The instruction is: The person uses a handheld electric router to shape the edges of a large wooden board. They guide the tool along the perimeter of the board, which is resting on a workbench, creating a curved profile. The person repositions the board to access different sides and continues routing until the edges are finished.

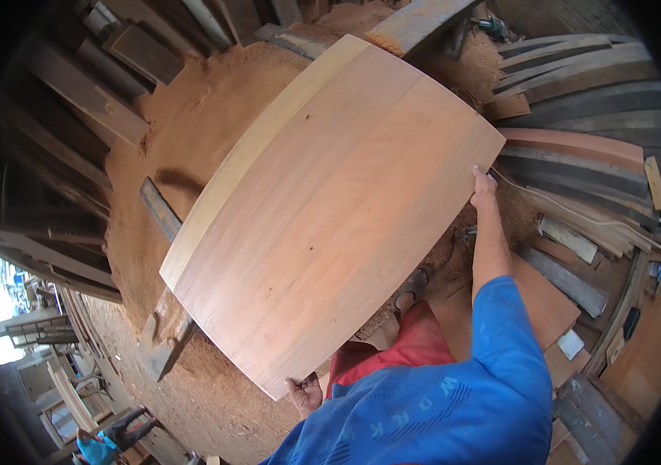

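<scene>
A wide wooden panel (323, 209), made of pinkish-brown boards with a pale strip along its far left side, lies in front of me. My left hand (305, 394) grips its near edge close to the lower corner, fingers partly hidden beneath. My right hand (484, 186) holds the same panel near its right corner, with the thumb along the edge and the other fingers mostly out of sight. Under the panel's left side, part of a support beam (161, 208) sticks out. What carries the panel's middle is hidden.
Sawdust (183, 132) heaps beyond the panel. Dark planks (82, 89) lean at the far left; stacked boards (594, 116) fill the right, with a pale cable (594, 219) across them. A worn bench beam (423, 23) stands behind. Another person (102, 446) is at the lower left.
</scene>
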`<state>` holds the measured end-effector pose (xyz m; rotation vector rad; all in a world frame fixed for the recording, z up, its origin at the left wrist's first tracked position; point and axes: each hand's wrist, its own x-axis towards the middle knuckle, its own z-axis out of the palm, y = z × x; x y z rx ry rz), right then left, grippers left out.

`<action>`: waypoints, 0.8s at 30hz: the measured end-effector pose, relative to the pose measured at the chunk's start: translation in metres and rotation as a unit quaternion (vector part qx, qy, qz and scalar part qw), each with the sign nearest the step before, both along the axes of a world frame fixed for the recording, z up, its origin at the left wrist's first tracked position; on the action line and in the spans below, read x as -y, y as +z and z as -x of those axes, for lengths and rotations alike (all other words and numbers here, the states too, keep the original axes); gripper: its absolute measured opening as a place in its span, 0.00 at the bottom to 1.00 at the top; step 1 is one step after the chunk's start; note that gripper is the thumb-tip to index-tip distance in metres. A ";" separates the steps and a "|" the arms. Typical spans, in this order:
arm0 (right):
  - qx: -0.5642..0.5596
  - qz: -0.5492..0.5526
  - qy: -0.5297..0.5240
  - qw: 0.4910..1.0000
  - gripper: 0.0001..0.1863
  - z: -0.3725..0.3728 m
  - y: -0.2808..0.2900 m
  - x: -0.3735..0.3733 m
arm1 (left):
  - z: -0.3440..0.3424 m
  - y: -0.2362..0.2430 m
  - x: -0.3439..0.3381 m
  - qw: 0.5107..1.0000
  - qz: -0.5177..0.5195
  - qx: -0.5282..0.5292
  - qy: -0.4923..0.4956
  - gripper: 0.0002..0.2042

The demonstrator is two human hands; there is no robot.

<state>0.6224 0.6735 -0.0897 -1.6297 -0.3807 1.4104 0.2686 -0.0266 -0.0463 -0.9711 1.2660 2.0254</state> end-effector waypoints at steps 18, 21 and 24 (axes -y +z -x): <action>-0.050 0.016 0.037 0.998 0.27 -0.001 0.002 -0.004 | -0.009 0.024 -0.037 0.997 0.024 0.037 0.068 0.21; -0.040 0.022 0.040 0.998 0.26 -0.004 0.003 -0.001 | -0.009 0.029 -0.038 0.998 0.020 0.030 0.050 0.21; -0.035 0.020 0.050 0.998 0.26 -0.016 -0.007 0.005 | -0.005 0.032 -0.035 0.996 0.049 0.057 0.045 0.20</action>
